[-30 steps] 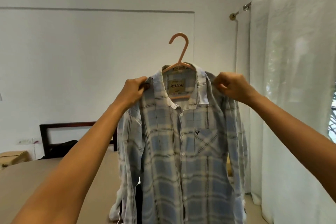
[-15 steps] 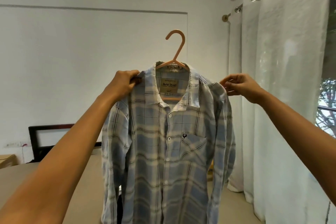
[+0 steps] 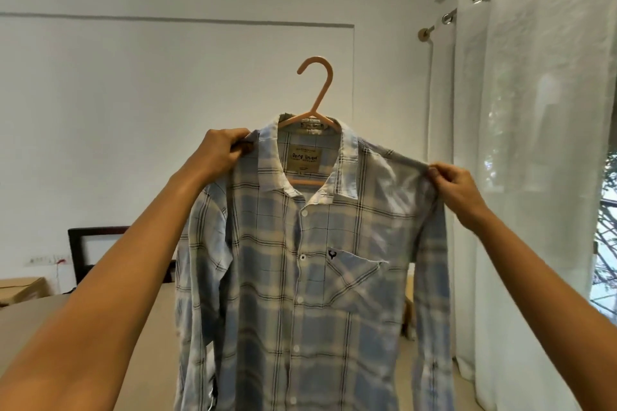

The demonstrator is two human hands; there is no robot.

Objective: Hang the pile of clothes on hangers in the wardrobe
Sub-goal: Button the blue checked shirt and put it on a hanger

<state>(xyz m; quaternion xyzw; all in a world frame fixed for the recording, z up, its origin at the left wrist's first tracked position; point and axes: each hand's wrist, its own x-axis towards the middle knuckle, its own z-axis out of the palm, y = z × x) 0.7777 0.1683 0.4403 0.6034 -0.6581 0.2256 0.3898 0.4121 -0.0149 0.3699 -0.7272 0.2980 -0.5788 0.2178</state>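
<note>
A blue and white checked shirt [image 3: 310,277] hangs in front of me on a pink plastic hanger [image 3: 317,90], whose hook sticks up above the collar. My left hand [image 3: 220,153] grips the shirt's left shoulder beside the collar. My right hand [image 3: 457,183] pinches the outer end of the right shoulder and holds it stretched out to the side. The shirt is buttoned and its sleeves hang down. Most of the hanger is hidden inside the shirt. No wardrobe is in view.
A beige bed [image 3: 40,320] lies below with a dark headboard [image 3: 96,243] at the wall. A cardboard box [image 3: 20,290] sits at the far left. White curtains [image 3: 521,143] on a rod cover the right side, with a window [image 3: 606,243] at the edge.
My right hand has slid outward along the right shoulder, pulling the fabric flat. My left hand stays at the collar. My view has turned slightly right.
</note>
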